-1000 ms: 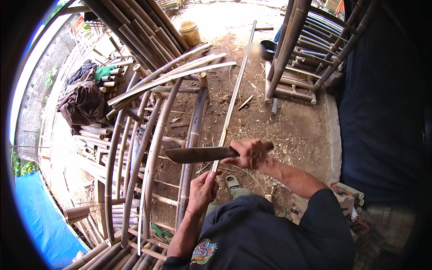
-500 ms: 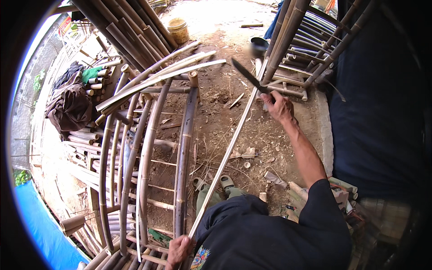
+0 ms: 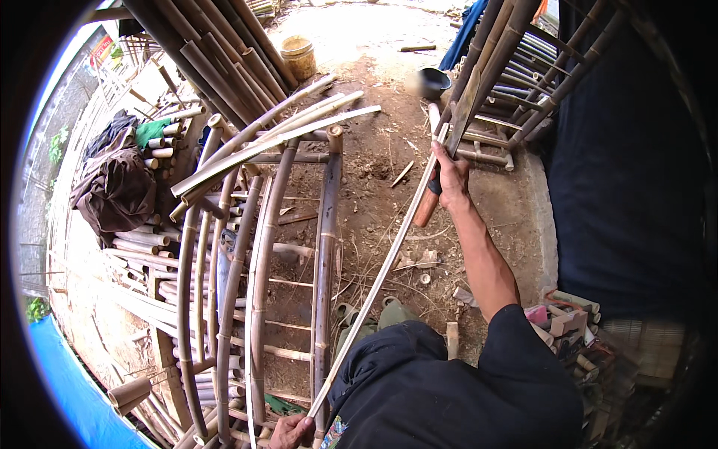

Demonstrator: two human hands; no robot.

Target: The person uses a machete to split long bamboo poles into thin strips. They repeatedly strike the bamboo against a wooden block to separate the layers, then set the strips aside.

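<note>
A long, pale bamboo strip [image 3: 381, 280] slants from my lap up to the far right. Its near end is gripped by my left hand [image 3: 292, 432], low in the view. My right hand [image 3: 453, 178] is closed round a machete [image 3: 427, 207] close to the strip's far end. The wooden handle sticks out below the fist, and the blade points up and away beside the strip. Whether the right fingers also pinch the strip I cannot tell.
On my left stands a bamboo frame [image 3: 258, 299] with split bamboo pieces [image 3: 277, 142] across its top. Bamboo poles lean at the far left, near a yellowish bucket [image 3: 298, 58]. A black bowl [image 3: 433, 83] and bamboo racks are at the far right. Offcuts [image 3: 568, 329] lie right of me.
My right hand has turned the machete from pointing left across the strip to pointing up along it, handle now downward. The left hand keeps its hold, and the view has shifted slightly.
</note>
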